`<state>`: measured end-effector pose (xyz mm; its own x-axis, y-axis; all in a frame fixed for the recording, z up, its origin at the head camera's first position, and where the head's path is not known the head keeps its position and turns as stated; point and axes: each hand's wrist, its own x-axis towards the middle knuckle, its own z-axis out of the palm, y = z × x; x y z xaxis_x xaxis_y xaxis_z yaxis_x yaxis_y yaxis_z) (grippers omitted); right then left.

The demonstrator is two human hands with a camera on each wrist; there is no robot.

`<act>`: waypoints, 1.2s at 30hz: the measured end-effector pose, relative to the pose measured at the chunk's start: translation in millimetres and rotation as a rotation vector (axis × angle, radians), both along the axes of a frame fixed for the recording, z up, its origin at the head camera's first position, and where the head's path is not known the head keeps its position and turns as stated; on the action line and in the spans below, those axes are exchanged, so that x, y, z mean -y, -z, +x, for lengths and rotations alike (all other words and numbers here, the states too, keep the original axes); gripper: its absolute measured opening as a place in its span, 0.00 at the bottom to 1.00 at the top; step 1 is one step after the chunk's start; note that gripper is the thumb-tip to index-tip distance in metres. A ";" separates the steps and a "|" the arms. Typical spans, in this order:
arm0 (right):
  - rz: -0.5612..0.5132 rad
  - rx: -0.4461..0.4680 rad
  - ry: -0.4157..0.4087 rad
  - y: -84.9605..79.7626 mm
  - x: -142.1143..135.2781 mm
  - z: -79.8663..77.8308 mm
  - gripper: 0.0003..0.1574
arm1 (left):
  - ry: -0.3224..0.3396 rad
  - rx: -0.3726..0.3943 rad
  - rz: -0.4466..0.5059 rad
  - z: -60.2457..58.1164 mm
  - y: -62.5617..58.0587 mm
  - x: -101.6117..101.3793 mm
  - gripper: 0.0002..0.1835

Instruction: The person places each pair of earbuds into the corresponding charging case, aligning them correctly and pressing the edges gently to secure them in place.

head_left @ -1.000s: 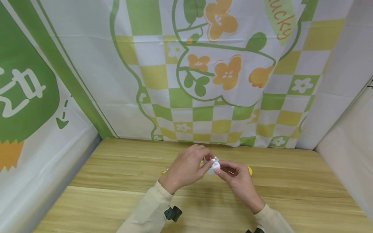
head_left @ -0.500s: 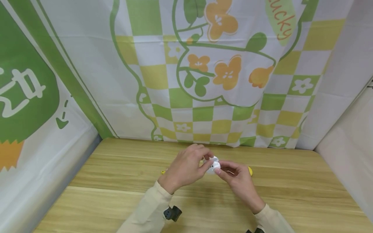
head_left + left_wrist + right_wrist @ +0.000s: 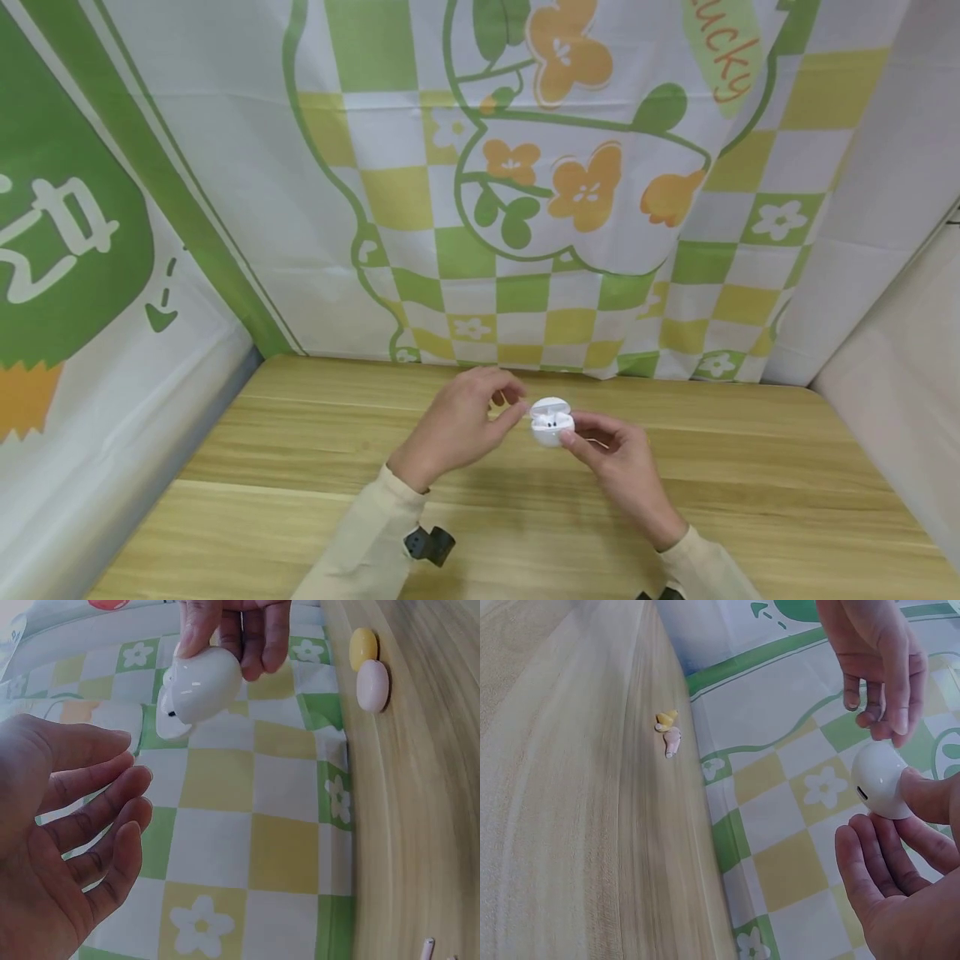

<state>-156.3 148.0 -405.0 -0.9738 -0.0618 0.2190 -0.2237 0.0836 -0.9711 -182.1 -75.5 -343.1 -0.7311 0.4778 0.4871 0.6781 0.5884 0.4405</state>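
A white earbud case [image 3: 551, 434] stands with its lid raised, held by my right hand [image 3: 626, 471]. The thumb lies on the near side of the case and the fingers are behind it. White earbuds [image 3: 552, 422] with dark spots sit inside. Just left of the case is my left hand [image 3: 453, 425], its fingers loosely bent and apart from the case, with nothing in them. From the right wrist view, the rounded underside of the case [image 3: 880, 780] shows a dark slot.
On the wooden table [image 3: 300, 467] lie a yellow case [image 3: 364, 649] and a pink case [image 3: 373, 686] side by side. A yellow earbud [image 3: 667, 720] and a pink earbud [image 3: 673, 741] rest together elsewhere on it. Behind the table hangs a checked cloth [image 3: 525, 292].
My left hand has drawn back to the left, off the earbud case, and its fingers have loosened. The raised lid and the earbuds inside now show fully. My right hand keeps its hold.
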 end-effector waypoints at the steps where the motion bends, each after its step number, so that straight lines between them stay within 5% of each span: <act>1: 0.002 0.004 0.004 -0.3 -0.1 0.2 0.15 | -0.003 0.010 0.003 -0.5 1.0 0.9 0.03; 12: 0.015 0.027 0.014 -3.0 0.0 1.7 0.16 | -0.014 0.167 0.096 -7.1 11.5 4.8 0.04; 20: 0.004 0.001 -0.009 -3.9 2.1 1.2 0.16 | -0.008 0.336 0.153 -14.8 16.4 2.6 0.14; 36: -0.007 -0.013 -0.050 -3.4 4.9 1.7 0.16 | 0.105 0.535 0.177 -22.8 22.1 0.2 0.18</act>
